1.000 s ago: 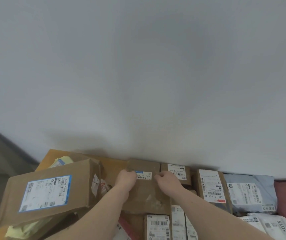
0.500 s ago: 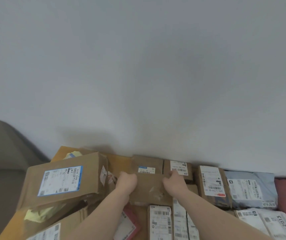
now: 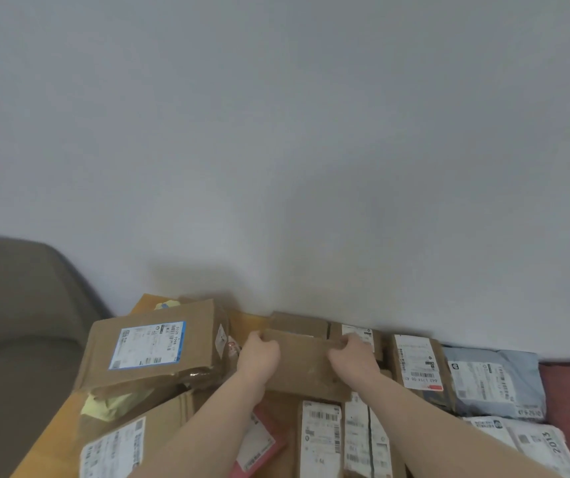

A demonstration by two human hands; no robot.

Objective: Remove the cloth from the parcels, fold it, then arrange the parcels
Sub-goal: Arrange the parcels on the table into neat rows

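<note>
Both hands are on the plain brown parcel (image 3: 302, 367) in the middle of the pile: the left hand (image 3: 257, 357) grips its left end with fingers curled round the top edge, the right hand (image 3: 352, 358) grips the right side, fingers hooked over the same edge. That parcel lies flat on top of other boxes, just in front of a small brown box (image 3: 299, 324) against the grey wall (image 3: 276, 132). To the left, a big carton with a blue-bordered label (image 3: 152, 350) sits tilted on yellowish padding (image 3: 104, 403). To the right there's a labelled box (image 3: 418, 365), then a grey mailer bag (image 3: 494, 381) beside it, all sitting on the orange bench (image 3: 52, 439). No cloth visible on the parcels here.
</note>
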